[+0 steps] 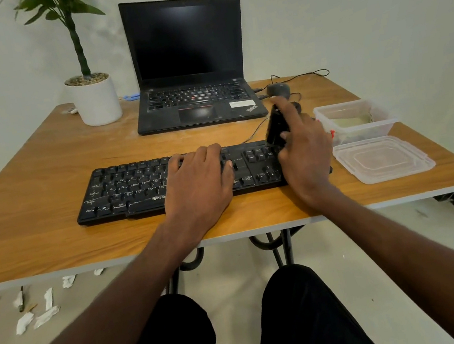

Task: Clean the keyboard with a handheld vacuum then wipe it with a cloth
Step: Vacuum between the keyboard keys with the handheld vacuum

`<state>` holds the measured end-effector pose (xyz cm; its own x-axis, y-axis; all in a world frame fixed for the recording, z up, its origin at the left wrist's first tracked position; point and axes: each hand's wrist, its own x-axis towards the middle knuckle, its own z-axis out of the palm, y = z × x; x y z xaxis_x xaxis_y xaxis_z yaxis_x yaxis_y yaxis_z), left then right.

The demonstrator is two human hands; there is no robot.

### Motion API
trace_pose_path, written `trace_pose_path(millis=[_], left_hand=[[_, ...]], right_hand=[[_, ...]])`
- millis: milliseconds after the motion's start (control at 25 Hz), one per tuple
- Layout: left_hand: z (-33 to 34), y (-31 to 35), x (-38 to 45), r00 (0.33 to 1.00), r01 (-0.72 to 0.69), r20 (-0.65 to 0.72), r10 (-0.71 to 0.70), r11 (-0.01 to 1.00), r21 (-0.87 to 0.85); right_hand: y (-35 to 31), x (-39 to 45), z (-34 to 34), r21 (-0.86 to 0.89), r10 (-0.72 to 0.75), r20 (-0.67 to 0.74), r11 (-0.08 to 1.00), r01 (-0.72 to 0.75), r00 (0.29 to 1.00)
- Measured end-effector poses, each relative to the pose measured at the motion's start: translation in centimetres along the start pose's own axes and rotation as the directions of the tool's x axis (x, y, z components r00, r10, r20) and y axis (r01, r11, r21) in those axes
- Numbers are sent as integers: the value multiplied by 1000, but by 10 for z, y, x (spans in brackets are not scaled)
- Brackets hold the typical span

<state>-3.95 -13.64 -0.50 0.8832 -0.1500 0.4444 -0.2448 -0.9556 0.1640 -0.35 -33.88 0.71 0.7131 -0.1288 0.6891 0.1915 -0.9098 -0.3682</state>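
Keyboard (161, 182) lies on the wooden table (39, 173) before me; my left hand (200, 182) rests flat on its keys, my right hand (303, 153) grips the black vacuum (275, 127) over its right end.

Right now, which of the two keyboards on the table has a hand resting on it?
The separate black keyboard nearest the person: the left hand lies flat on its keys. The laptop behind it has its own keyboard, which no hand touches.
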Motion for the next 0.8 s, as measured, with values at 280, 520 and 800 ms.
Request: trace_pose_path(millis=[280,520,800], left_hand=[[-1,0,0,1000,5,-3,-5,1000,22],[0,1,1,1000,5,-3,-4,1000,16],[-2,1,0,1000,14,4,-14,1000,22]], right_hand=[[-9,-4,-1,-43,-204,124,977,210,971],[-7,0,1,12,-170,55,986,169,984],[-5,-1,-1,149,-63,21,987,60,998]])
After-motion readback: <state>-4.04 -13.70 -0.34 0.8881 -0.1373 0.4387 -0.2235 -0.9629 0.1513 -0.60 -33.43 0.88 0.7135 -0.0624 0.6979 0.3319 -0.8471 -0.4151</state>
